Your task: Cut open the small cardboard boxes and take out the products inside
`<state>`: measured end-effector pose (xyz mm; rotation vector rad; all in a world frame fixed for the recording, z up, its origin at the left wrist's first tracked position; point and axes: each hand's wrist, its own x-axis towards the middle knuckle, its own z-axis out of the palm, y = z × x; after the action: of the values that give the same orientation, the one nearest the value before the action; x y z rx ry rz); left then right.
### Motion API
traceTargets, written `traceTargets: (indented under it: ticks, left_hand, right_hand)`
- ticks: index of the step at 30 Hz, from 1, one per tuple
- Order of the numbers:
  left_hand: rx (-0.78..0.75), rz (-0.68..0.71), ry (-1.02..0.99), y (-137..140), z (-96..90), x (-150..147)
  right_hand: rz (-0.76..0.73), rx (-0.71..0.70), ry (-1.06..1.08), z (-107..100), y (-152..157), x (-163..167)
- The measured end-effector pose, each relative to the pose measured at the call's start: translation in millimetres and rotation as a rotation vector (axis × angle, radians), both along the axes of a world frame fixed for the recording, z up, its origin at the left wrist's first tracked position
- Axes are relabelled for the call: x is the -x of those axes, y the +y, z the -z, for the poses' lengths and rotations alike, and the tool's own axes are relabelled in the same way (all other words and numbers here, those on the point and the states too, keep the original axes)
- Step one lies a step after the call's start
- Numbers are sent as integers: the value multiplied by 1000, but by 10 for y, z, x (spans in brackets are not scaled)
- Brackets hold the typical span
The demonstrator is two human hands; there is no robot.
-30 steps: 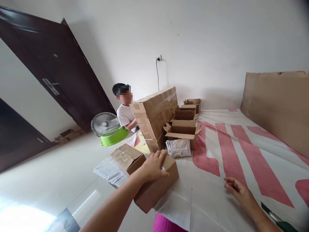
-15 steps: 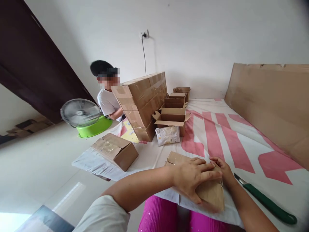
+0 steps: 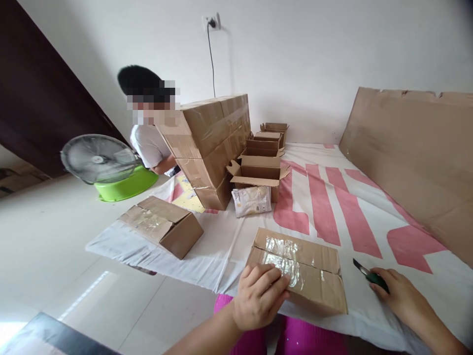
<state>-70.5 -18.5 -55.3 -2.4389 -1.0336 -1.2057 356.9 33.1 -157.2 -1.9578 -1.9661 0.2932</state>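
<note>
Right in front of me a taped cardboard box (image 3: 318, 261) lies on the cloth-covered table, clear tape across its top seam. My left hand (image 3: 260, 296) grips its near left edge, fingers curled over the top. To the right of the box, my right hand (image 3: 402, 296) is closed around the green handle of a utility knife (image 3: 373, 278). The blade points away to the upper left, apart from the box. Farther left sits another taped cardboard box (image 3: 162, 224) by the table edge. My palm hides most of the knife's handle.
Taped boxes (image 3: 207, 133) stand stacked at the table's middle, beside a row of open boxes (image 3: 258, 172). A printed packet (image 3: 252, 201) leans there. A large cardboard sheet (image 3: 414, 158) stands at right. Beyond the stack sits a person (image 3: 148, 143), near a fan (image 3: 99, 159) and green basin (image 3: 127, 185).
My left hand has slid from the box's top to its near left edge. My right hand has left the box's right side and taken hold of the knife.
</note>
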Motion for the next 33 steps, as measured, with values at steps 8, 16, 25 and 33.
traceTargets:
  ticks: [8,16,25,33]
  left_hand:
    - [-21,-11,-80,25,61,-50]
    - [-27,-44,-77,2,80,-57]
    - [-42,-20,-93,12,60,-58]
    - [-12,-28,-66,7,50,-44]
  right_hand:
    - [-151,-272,80,-963,131,696]
    - [-816,-353,-188,-1808,119,2193]
    - [-833,-169,-611,-2010,79,2756]
    - [-800,-228,-753,-1891,-60,2060]
